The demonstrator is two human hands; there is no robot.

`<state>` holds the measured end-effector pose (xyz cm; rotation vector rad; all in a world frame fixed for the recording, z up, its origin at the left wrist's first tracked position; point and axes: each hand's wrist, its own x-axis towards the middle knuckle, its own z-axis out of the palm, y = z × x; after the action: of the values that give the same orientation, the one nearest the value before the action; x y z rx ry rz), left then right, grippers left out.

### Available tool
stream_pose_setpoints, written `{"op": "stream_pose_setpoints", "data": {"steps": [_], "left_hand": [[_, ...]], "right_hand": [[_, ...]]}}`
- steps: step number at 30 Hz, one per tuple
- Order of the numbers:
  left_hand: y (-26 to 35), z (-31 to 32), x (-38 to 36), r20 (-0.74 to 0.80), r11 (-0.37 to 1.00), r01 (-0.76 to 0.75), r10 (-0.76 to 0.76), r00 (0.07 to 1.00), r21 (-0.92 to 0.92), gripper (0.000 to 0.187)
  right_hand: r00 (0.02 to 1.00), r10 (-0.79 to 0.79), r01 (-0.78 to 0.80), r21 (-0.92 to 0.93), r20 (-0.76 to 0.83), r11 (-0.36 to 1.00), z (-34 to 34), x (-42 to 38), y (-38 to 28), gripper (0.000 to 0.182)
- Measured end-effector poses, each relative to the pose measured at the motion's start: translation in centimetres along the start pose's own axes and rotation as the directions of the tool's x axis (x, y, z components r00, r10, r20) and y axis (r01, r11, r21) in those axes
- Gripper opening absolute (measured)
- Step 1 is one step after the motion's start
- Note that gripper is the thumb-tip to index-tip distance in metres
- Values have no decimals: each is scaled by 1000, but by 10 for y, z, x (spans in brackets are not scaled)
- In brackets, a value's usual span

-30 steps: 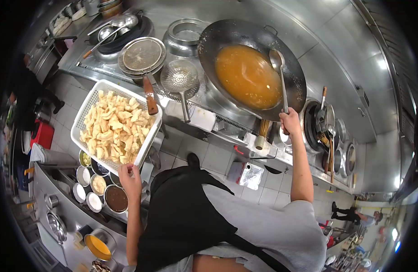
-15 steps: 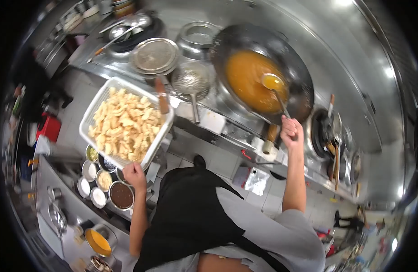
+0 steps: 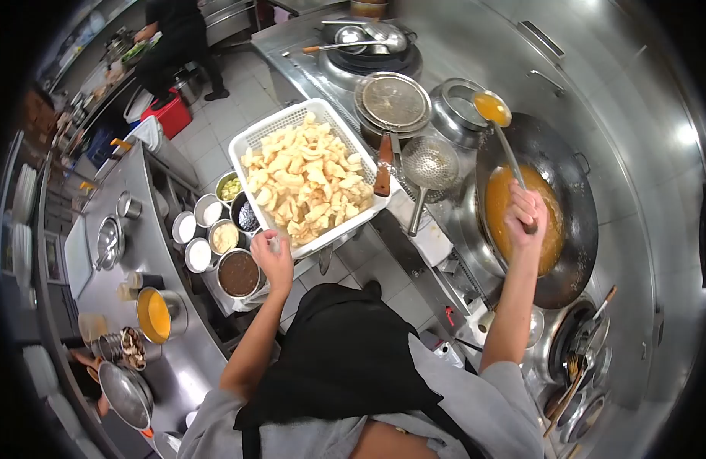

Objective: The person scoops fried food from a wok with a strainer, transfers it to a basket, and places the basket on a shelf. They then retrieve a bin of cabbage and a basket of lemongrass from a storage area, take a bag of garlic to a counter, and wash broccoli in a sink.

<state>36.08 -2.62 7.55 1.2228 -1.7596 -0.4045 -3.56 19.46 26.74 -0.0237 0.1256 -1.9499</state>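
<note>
My right hand point(image 3: 526, 216) is closed around the handle of a ladle point(image 3: 510, 149), whose bowl of orange-yellow liquid is raised over the far rim of a black wok point(image 3: 576, 256). Brown-orange liquid point(image 3: 550, 218) fills the wok's bottom, partly hidden by my forearm. At the near corner of a white plastic basket point(image 3: 339, 239) is my left hand point(image 3: 273, 258), its fingers loosely curled with a gap between thumb and fingertips. Pale golden, irregular fried-looking pieces point(image 3: 307, 180) are heaped in the basket.
A wood-handled strainer point(image 3: 392, 103) and a perforated skimmer point(image 3: 429, 164) lie between basket and wok. Several seasoning containers, including one of brown sauce point(image 3: 240, 274), stand left of the basket. Another person point(image 3: 177, 46) stands at the far left. Woks and tools point(image 3: 579, 352) are at right.
The ladle has risen from the wok's liquid to above its far rim, carrying liquid. My left hand's fingers have loosened at the basket's corner. The whole view has turned toward the left.
</note>
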Motion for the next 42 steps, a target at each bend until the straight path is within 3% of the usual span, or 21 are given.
{"op": "stream_pose_setpoints", "data": {"steps": [1, 3, 5, 7, 8, 10, 11, 12, 13, 14, 15, 16, 17, 19, 23, 25, 27, 29, 31, 37, 42], "left_hand": [[-3, 0, -3, -13, 1000, 4, -4, 1000, 9, 16], [-15, 6, -9, -33, 967, 197, -205, 978, -164, 20], [-25, 10, -12, -24, 940, 256, -268, 963, -227, 21], [-33, 9, -15, 39, 834, 412, -429, 903, -368, 22], [-37, 8, -14, 26, 837, 406, -427, 904, -368, 22], [-45, 5, -12, 164, 768, 469, -444, 881, -436, 23], [-48, 4, -12, 153, 774, 461, -441, 884, -434, 23], [-52, 3, -12, 198, 727, 512, -478, 856, -457, 24], [-58, 5, -14, 245, 676, 562, -512, 824, -478, 25], [-69, 6, -14, 306, 684, 566, -477, 824, -459, 27], [-67, 4, -12, 301, 688, 563, -476, 826, -457, 27], [-64, 2, -12, 365, 596, 630, -515, 776, -497, 26], [-62, 1, -11, 432, 495, 691, -544, 720, -528, 25], [-64, -1, -9, 448, 501, 694, -533, 718, -516, 24], [-56, -9, -1, 539, 434, 774, -555, 633, -462, 24], [-62, -12, 1, 586, 428, 792, -534, 610, -434, 23], [-63, -14, 7, 612, 445, 828, -564, 555, -340, 21], [-66, -11, 9, 635, 424, 828, -537, 555, -366, 18], [-56, -9, 12, 623, 366, 842, -566, 540, -397, 16], [-62, -6, 13, 657, 382, 831, -511, 554, -403, 10], [-57, -6, 12, 622, 411, 817, -532, 575, -404, 10]], "right_hand": [[999, 43, -44, 30, 26, 999, -3, 18, 3, 19], [988, 135, -140, 75, 71, 987, -21, 54, 6, 14], [981, 192, -193, 23, 38, 981, -40, 89, 9, 6], [963, 266, -266, 19, -34, 964, -61, 122, 14, 10], [949, 309, -312, -56, -64, 948, -79, 140, 13, 18], [925, 317, -367, -283, -208, 886, -112, 167, 16, 20], [909, 295, -394, -376, -295, 839, -123, 176, 20, 20], [909, 176, -362, -506, -379, 783, -137, 182, 25, 15], [911, 182, -361, -505, -369, 784, -131, 179, 34, 15], [907, -28, -352, -794, -419, 496, -126, 174, 43, 10], [895, -243, -358, -927, -375, 113, -123, 169, 51, 6], [907, -360, -242, -970, -218, -21, -139, 172, 53, 9], [906, -361, -243, -970, -220, -18, -143, 170, 52, 9], [892, -423, -235, -964, -161, -126, -128, 155, 55, 13], [892, -412, -192, -981, -187, 32, -78, 108, 49, 17], [889, -406, -141, -970, -213, 200, -57, 76, 39, 20], [831, -494, -145, -958, -254, 249, -37, 36, 30, 20], [809, -527, -103, -945, -260, 309, -27, -3, 14, 20], [750, -601, -109, -947, -277, 301, -22, -43, -5, 21], [497, -807, -340, -927, -320, 158, -27, -144, -59, 11], [379, -869, -435, -890, -320, 138, -76, -195, -84, 6]]}}
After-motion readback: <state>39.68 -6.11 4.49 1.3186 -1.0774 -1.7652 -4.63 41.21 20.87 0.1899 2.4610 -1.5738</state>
